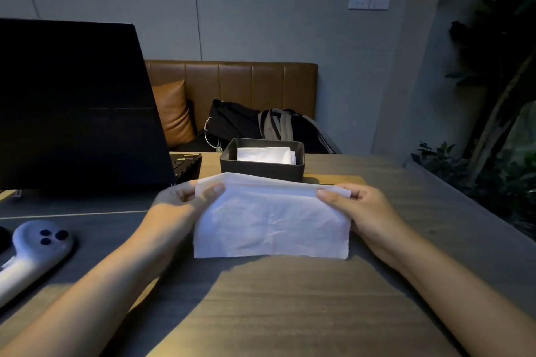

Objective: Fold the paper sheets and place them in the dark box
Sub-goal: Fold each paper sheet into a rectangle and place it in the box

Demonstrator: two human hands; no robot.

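Observation:
A white paper sheet [271, 220] hangs in front of me above the wooden table, folded over along its top edge. My left hand [179, 206] pinches its upper left corner between thumb and fingers. My right hand [359, 209] pinches the upper right corner the same way. Just behind the sheet stands the dark box [261, 168], with folded white paper [265, 154] lying inside it.
An open black laptop [78, 107] stands at the left. A white handheld controller [34, 252] lies near the table's left edge. Behind the table is a brown leather bench [232, 84] with dark bags [261, 124]. Plants [493, 124] fill the right side.

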